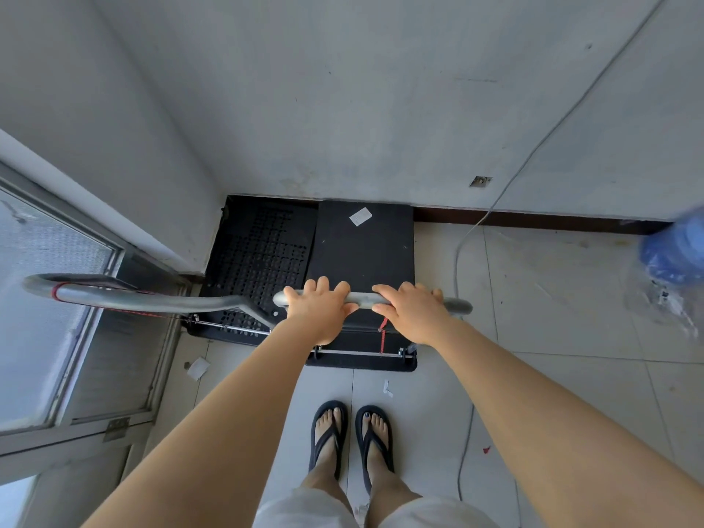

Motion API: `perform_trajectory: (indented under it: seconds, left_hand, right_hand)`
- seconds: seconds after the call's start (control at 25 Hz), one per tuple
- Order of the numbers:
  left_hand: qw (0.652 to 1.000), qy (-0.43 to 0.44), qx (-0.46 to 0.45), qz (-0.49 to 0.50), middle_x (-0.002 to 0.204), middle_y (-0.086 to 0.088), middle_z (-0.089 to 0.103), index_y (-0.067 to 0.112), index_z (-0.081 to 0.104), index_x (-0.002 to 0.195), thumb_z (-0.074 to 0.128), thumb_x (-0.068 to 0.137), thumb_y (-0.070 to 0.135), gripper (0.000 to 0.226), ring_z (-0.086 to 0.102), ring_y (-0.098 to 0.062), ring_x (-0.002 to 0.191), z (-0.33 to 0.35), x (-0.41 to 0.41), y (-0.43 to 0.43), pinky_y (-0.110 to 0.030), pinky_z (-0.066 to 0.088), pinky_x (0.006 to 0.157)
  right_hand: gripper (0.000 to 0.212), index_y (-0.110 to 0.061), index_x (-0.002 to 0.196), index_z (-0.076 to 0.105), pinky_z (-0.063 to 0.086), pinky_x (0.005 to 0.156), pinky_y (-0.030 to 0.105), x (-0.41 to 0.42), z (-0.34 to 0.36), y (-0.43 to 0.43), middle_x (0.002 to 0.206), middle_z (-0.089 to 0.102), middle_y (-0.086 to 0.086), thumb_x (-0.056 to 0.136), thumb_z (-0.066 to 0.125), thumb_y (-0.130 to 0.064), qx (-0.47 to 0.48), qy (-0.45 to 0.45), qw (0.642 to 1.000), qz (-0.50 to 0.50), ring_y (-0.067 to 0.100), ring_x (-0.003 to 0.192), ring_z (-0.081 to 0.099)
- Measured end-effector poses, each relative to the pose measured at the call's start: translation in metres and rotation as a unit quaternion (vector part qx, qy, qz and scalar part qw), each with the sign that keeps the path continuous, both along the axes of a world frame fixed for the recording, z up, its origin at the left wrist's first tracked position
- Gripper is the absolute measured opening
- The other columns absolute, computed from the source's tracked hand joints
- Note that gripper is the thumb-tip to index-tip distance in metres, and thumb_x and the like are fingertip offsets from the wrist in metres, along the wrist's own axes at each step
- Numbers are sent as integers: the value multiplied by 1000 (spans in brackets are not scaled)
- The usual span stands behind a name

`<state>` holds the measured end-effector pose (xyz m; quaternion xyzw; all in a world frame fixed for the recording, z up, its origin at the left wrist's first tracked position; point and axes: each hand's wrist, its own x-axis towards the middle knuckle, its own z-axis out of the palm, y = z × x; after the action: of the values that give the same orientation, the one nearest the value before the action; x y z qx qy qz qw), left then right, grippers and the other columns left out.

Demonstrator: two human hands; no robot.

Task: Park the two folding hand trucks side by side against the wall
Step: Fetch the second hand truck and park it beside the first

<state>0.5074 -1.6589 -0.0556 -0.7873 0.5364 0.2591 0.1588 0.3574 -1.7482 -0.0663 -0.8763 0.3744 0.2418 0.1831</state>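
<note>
Boxed in ahead by the wall (381,108) and on the left by a side wall (125,146) and glass door (49,299). Corner filled by two black platforms: slotted cart (259,261) tight in the corner, smooth cart (365,245) just beside it, both touching the skirting. Left handle (125,293) barring the way toward the door. Open tiled floor (552,318) to the right, crossed by a grey cable (463,253), with a blue bottle (674,253) at the far right edge
</note>
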Motion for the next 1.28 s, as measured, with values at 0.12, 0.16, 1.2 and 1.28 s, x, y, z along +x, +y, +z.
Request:
perform_trajectory:
  seconds: [0.12, 0.16, 1.2, 1.28]
  left_hand:
    - [1000, 1, 1, -5, 124, -8, 47, 22, 42, 128, 25, 102, 48, 40, 45, -29, 115, -1, 7, 0, -55, 34, 101]
    - [1000, 1, 1, -8, 124, -8, 48, 22, 42, 127, 26, 101, 48, 40, 45, -29, 115, -1, 8, 0, -55, 33, 101]
    - [998, 41, 25, 48, 154, -6, 35, 25, 29, 149, 40, 86, 71, 78, 23, -30, 146, -3, 355, 185, -64, 6, 116]
    - [999, 45, 24, 15, 151, -3, 40, 25, 34, 147, 43, 89, 65, 71, 28, -28, 144, -4, 373, 191, -64, 7, 116]
  right_hand:
    - [50, -38, 148, 26, 32, 104, 51, 7, -1, 0, 135, 53, 9, 100, 23, -51, 6, -2, 1000, -6, 30, 124, 48]
    - [50, -37, 148, 26, 33, 104, 52, 7, 0, 1, 135, 53, 8, 100, 24, -51, 7, 0, 1000, -9, 30, 124, 48]
    - [64, -22, 151, 27, 35, 109, 49, 353, 8, 191, 153, 34, 10, 95, 43, -48, 150, -112, 976, -107, 32, 140, 31]
    - [58, -22, 146, 37, 33, 107, 49, 381, 10, 210, 147, 43, 10, 96, 38, -51, 142, -89, 982, -85, 33, 136, 37]
